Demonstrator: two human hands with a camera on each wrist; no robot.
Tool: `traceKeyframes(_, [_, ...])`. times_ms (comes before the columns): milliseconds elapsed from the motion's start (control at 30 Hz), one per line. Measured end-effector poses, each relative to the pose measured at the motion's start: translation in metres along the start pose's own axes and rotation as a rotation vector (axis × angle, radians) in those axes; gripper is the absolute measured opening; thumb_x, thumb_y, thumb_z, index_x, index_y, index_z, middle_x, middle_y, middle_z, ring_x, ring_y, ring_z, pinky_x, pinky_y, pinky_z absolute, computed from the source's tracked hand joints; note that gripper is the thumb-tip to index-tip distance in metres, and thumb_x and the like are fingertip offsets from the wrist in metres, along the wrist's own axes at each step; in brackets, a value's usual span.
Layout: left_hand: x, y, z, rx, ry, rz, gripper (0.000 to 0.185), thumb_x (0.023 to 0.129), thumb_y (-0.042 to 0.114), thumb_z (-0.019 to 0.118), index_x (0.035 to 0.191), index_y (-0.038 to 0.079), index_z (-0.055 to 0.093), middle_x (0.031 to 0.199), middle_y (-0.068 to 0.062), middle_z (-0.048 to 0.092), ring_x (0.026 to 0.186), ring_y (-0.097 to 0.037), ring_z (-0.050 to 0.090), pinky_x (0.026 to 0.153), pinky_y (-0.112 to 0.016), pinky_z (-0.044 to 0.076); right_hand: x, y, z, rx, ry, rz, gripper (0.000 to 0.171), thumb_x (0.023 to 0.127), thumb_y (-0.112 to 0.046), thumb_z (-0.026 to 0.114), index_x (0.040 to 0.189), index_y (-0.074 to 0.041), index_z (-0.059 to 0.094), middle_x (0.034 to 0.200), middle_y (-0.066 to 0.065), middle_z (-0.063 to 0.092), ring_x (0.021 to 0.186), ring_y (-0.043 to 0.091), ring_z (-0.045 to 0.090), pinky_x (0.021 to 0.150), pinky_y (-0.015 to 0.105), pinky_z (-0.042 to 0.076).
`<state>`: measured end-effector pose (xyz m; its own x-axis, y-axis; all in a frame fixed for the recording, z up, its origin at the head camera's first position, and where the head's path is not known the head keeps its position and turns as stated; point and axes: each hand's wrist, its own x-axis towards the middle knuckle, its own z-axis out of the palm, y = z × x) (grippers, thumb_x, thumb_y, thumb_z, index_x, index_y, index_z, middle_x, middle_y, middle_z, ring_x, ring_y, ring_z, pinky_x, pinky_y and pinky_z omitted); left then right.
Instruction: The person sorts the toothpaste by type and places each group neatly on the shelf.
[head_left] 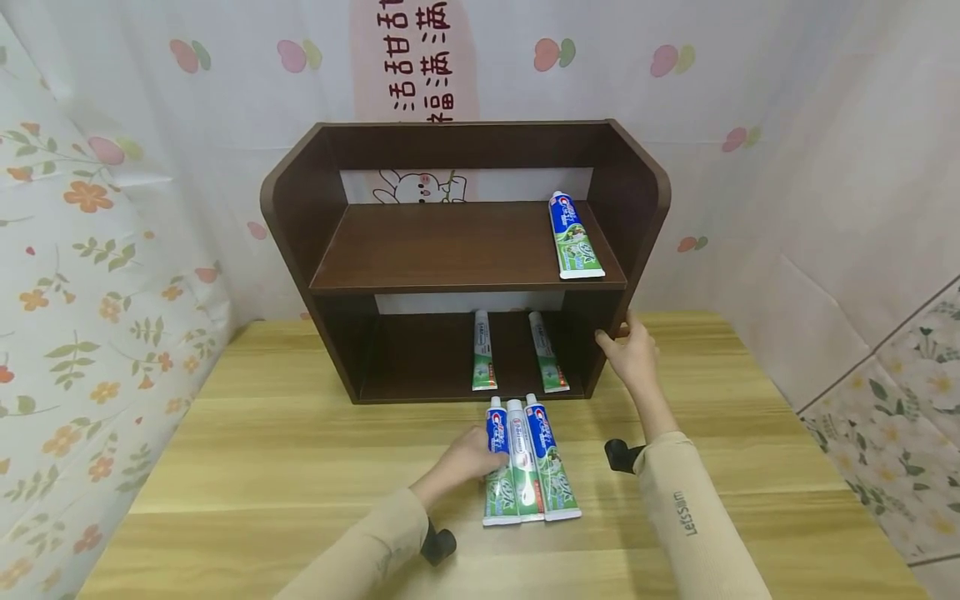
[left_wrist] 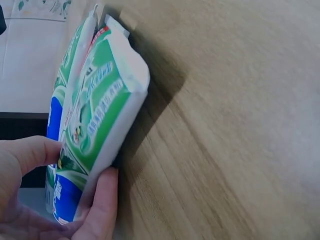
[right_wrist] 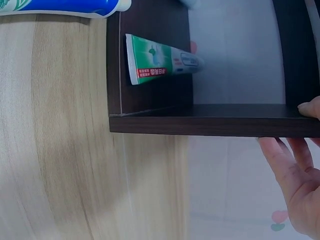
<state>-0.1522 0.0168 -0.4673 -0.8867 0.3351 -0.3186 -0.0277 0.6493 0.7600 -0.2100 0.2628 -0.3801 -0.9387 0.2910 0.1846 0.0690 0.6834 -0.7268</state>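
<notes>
Three toothpaste tubes lie side by side on the table in front of a dark brown shelf point(head_left: 431, 246). My left hand point(head_left: 463, 457) pinches the leftmost blue-and-green toothpaste tube point(head_left: 497, 500), thumb on its printed face and fingers along its outer edge in the left wrist view. Against it lies a white-and-green tube point(head_left: 527, 471), then another blue-and-green tube point(head_left: 557, 475) on the right. At the shelf's right side panel point(right_wrist: 215, 126), my right hand point(head_left: 633, 354) grips the board, thumb on the inner side and fingers on the outer.
On the upper level a blue-and-green tube point(head_left: 576, 242) lies at the right end. Two slim white-and-green tubes point(head_left: 483, 350) lie apart on the lower level. Patterned curtains point(head_left: 112, 250) hang behind and beside the wooden table point(head_left: 285, 467).
</notes>
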Motion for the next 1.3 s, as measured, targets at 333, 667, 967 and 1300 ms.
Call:
traceKeyframes(333, [0.004,0.003,-0.004,-0.070,-0.070,-0.045,0.023,0.076,0.013,0.069,0.089,-0.002,0.057,0.072,-0.009,0.061,0.050,-0.016,0.057,0.047,-0.027,0.053,0.000,0.001,-0.001,-0.008,-0.010,-0.007,0.039,0.087,-0.022,0.055,0.121,-0.005,0.045,0.114,0.029,0.058,0.101,0.044,0.056,0.091,0.056,0.033])
traceKeyframes(667, [0.001,0.004,-0.004,0.013,-0.028,-0.031,0.020,0.076,0.015,0.070,0.084,0.001,0.057,0.072,-0.008,0.058,0.050,-0.016,0.055,0.047,-0.025,0.050,0.001,0.000,-0.001,0.001,-0.004,-0.013,0.037,0.087,-0.022,0.056,0.118,-0.005,0.045,0.114,0.028,0.058,0.106,0.046,0.052,0.092,0.057,0.031])
traceKeyframes(967, [-0.002,-0.004,-0.003,-0.069,-0.070,0.008,0.027,0.078,0.014,0.069,0.095,-0.003,0.056,0.075,-0.010,0.061,0.055,-0.016,0.058,0.048,-0.027,0.053,0.001,0.002,0.001,0.004,-0.021,-0.011,0.038,0.087,-0.022,0.056,0.120,-0.005,0.044,0.116,0.029,0.057,0.108,0.047,0.050,0.096,0.059,0.028])
traceKeyframes(1300, [-0.009,-0.009,-0.007,-0.091,-0.120,0.020,0.021,0.079,0.018,0.069,0.082,0.000,0.059,0.068,-0.007,0.064,0.052,-0.015,0.058,0.050,-0.027,0.053,0.001,0.003,0.001,0.017,-0.022,-0.016,0.038,0.087,-0.020,0.055,0.120,-0.004,0.044,0.116,0.029,0.057,0.109,0.048,0.048,0.096,0.059,0.025])
